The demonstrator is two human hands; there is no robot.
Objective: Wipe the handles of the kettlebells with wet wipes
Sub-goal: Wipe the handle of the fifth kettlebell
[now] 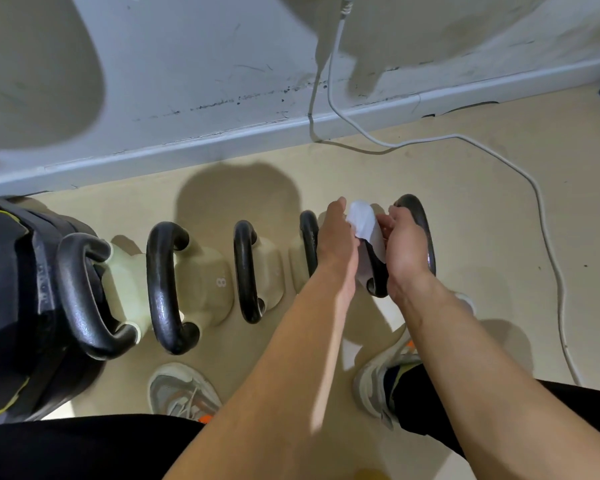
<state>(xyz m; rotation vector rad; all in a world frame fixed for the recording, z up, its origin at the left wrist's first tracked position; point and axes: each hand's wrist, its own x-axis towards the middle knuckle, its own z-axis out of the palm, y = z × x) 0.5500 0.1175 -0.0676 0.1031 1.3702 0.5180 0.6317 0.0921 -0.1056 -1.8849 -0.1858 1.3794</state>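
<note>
Between left hand and right hand, both pinching its edges, a limp white wet wipe drapes a rigid black metal kettlebell handle. Heavy, the kettlebell should stay put under rubbing.

You can read only one sign here: the number 8. It stands in pale, raised form on the cream body of the second kettlebell from your left, on the side that faces up toward you, between its black handle and the handle of the next one. The digit has almost the same colour as the body, so it shows weakly. On the black bag at your far left there is a vertical row of small raised letters along the strap, but they are too blurred to read.
</note>
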